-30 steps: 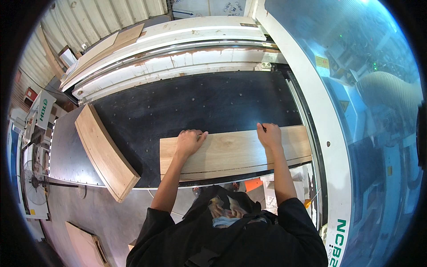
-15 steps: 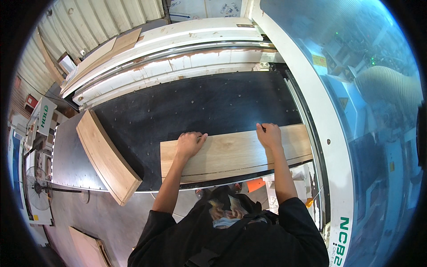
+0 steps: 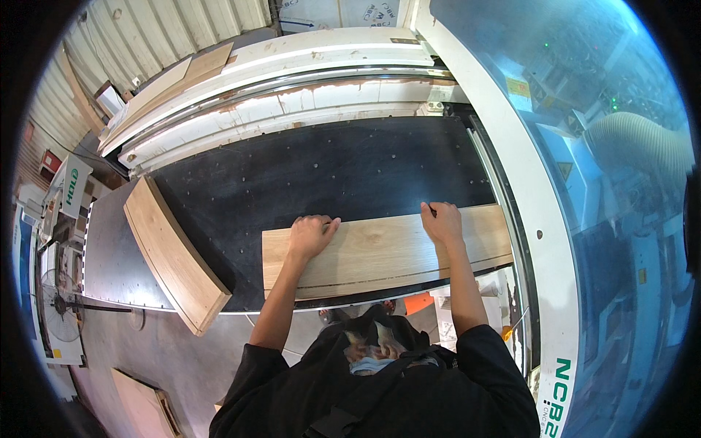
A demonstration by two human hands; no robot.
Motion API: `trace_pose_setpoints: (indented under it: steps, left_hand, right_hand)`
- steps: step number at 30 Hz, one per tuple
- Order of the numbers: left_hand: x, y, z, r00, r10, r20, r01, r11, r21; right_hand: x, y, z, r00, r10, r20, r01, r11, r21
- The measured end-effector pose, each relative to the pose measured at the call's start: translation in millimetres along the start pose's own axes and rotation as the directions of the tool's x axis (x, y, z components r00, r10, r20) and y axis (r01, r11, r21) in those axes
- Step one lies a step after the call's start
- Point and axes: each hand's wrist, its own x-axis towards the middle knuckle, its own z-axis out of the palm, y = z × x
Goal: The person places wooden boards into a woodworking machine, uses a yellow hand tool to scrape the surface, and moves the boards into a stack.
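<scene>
A light wood-grain board (image 3: 372, 252) lies lengthwise along the near edge of the black machine bed (image 3: 307, 168). Along its near side runs a thin dark line. My left hand (image 3: 312, 235) is closed over the board's far edge towards its left end, fingers curled down behind it and thumb pointing right. Further right, my right hand (image 3: 442, 222) grips the same far edge with bent fingers; the fingertips of both hands are partly hidden. A second wood-grain board (image 3: 175, 255) lies aslant at the left, its near end overhanging the bed.
On the right stands the machine's white frame (image 3: 504, 139) with a blue see-through cover (image 3: 621, 255) and a ribbed hose (image 3: 646, 142). A white rail beam (image 3: 292, 55) runs behind the bed. A fan (image 3: 60, 310) stands left, and panels (image 3: 146, 401) lie on the floor.
</scene>
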Motion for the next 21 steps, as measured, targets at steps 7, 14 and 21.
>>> trace_pose_setpoints:
  steps: [7, 14, 21]
  left_hand:
    - [0.0, 4.0, -3.8, 1.000, -0.023, 0.021, 0.022, 1.000, 0.015]
    - [0.5, 2.2, -2.4, 0.999, -0.027, 0.022, 0.026, 0.999, 0.041]
    - [1.3, 0.8, -1.5, 0.999, -0.017, 0.030, 0.016, 1.000, 0.024]
  right_hand:
    - [-0.5, 1.7, 2.6, 1.000, -0.001, -0.031, 0.002, 1.000, 0.004]
    - [-0.9, -2.1, 0.7, 1.000, 0.001, -0.025, -0.001, 1.000, -0.014]
    - [-0.5, 3.8, 3.6, 1.000, -0.010, -0.017, 0.010, 1.000, -0.010]
